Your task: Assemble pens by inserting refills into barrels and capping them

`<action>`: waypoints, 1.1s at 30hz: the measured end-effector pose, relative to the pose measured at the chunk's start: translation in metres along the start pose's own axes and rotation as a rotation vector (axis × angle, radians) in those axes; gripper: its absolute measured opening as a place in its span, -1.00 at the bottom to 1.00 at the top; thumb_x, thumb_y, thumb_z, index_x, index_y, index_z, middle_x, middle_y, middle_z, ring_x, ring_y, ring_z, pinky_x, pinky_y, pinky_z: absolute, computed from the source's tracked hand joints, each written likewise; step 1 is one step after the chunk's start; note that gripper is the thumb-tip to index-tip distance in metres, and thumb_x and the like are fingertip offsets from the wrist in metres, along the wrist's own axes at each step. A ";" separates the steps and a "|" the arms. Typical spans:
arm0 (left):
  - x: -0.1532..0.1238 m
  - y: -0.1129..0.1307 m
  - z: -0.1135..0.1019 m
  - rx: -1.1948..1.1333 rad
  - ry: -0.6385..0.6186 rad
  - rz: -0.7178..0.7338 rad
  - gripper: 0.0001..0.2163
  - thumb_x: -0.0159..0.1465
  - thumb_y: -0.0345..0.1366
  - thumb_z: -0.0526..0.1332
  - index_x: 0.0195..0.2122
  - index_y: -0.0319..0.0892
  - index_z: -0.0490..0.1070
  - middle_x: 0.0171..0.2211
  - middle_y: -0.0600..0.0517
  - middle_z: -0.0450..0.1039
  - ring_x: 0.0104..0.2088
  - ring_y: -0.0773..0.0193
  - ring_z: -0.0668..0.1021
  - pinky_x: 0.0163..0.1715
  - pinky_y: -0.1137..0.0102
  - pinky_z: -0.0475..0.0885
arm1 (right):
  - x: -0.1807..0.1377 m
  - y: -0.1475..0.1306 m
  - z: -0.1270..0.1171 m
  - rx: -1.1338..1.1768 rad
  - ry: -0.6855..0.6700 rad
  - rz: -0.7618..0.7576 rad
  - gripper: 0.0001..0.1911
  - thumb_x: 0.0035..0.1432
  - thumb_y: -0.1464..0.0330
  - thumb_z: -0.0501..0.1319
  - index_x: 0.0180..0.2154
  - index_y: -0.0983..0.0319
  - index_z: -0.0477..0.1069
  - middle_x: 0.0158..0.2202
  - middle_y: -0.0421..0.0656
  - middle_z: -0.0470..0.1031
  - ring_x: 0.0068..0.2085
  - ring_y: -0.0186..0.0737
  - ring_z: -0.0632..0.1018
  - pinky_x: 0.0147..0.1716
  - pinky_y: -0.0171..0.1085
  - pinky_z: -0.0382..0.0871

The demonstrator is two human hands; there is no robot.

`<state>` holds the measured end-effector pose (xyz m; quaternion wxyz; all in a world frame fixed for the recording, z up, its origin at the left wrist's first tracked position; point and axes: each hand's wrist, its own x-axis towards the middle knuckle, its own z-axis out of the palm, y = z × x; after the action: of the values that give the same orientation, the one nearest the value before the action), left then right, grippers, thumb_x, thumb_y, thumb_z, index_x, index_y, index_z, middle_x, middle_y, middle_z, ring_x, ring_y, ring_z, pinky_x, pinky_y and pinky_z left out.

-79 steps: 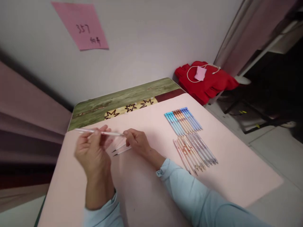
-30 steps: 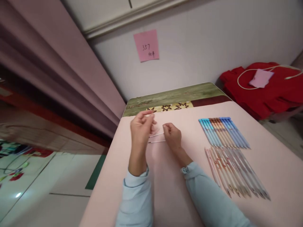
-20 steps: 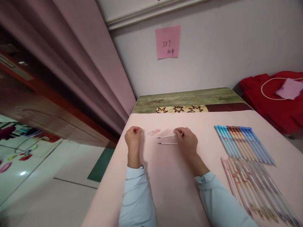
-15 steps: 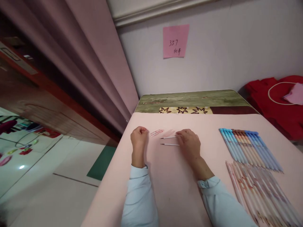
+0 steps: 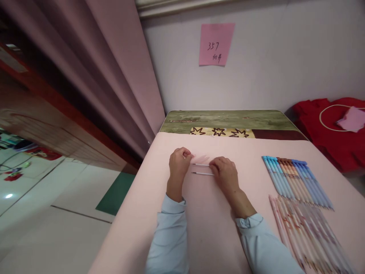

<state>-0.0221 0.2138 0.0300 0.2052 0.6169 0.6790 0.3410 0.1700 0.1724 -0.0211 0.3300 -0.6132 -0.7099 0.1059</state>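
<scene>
Both grips are drawn in, thumbs against fingertips: the left hand [image 5: 180,163] makes a tight pinch, though whether anything sits inside it I cannot tell, and the right hand [image 5: 226,175] curls opposite, the two well apart. Right between them, two slim, straight rods, smooth and white with dark pointed tips! The upper rod [image 5: 200,164] runs to the right fingertips, whether gripped or merely passing behind them I cannot tell; the lower rod [image 5: 203,174] lies parallel, its far end hidden by that same hand. Above them, faint pinkish streaks [image 5: 202,158], too blurred to name.

Out to the right, two slanting rows of slender pens! The far row [image 5: 296,182] shows three colours, turquoise, brown and blue, all glossy caps; the near row [image 5: 310,234] is pale, pinkish to grey, with reddish prints. They are packed too tightly for a sure count. All this on one matte pink sheet [image 5: 211,236]. Behind it, three dark starbursts on a yellow strip [image 5: 222,132], then a green, streaky tabletop [image 5: 228,120].
</scene>
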 end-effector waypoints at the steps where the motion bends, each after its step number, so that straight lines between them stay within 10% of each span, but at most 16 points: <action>1: 0.000 0.001 -0.001 0.003 0.014 0.003 -0.96 0.10 -0.35 0.28 -0.49 -0.13 0.48 -0.43 0.08 0.46 -0.38 0.29 0.47 -0.31 0.41 0.33 | 0.001 0.000 -0.002 0.024 -0.001 -0.010 -0.84 0.27 0.38 0.16 -0.31 0.17 0.52 -0.24 -0.14 0.55 -0.16 -0.12 0.46 -0.11 -0.15 0.17; 6: 0.001 0.003 -0.006 0.024 0.116 -0.010 -0.94 0.16 -0.37 0.25 -0.45 -0.14 0.47 -0.41 0.08 0.46 -0.37 0.29 0.47 -0.27 0.40 0.34 | 0.003 0.003 -0.009 0.288 0.182 0.161 -0.83 0.28 0.32 0.12 -0.26 0.17 0.48 -0.27 -0.16 0.54 -0.22 -0.16 0.48 -0.18 -0.21 0.26; 11: -0.009 0.021 0.019 0.184 -0.073 0.103 -0.95 0.19 -0.40 0.27 -0.40 -0.12 0.47 -0.31 0.03 0.48 -0.22 0.23 0.50 -0.18 0.37 0.35 | 0.006 0.005 -0.007 0.596 0.406 0.404 -0.70 0.24 0.17 0.17 -0.14 0.23 0.48 -0.32 -0.15 0.54 -0.30 -0.18 0.50 -0.26 -0.24 0.34; 33: -0.022 0.041 0.050 0.428 -0.204 0.172 -0.93 0.29 -0.38 0.22 -0.22 -0.13 0.47 -0.26 -0.03 0.54 -0.16 0.17 0.53 -0.22 0.33 0.31 | 0.014 0.003 -0.005 0.889 0.410 0.503 -0.66 0.17 0.13 0.23 -0.19 0.27 0.52 -0.34 -0.12 0.57 -0.35 -0.24 0.52 -0.27 -0.24 0.42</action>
<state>0.0446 0.2030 0.0220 0.1073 0.7330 0.6566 0.1416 0.1748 0.1852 -0.0139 0.6533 -0.5736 -0.3495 0.3493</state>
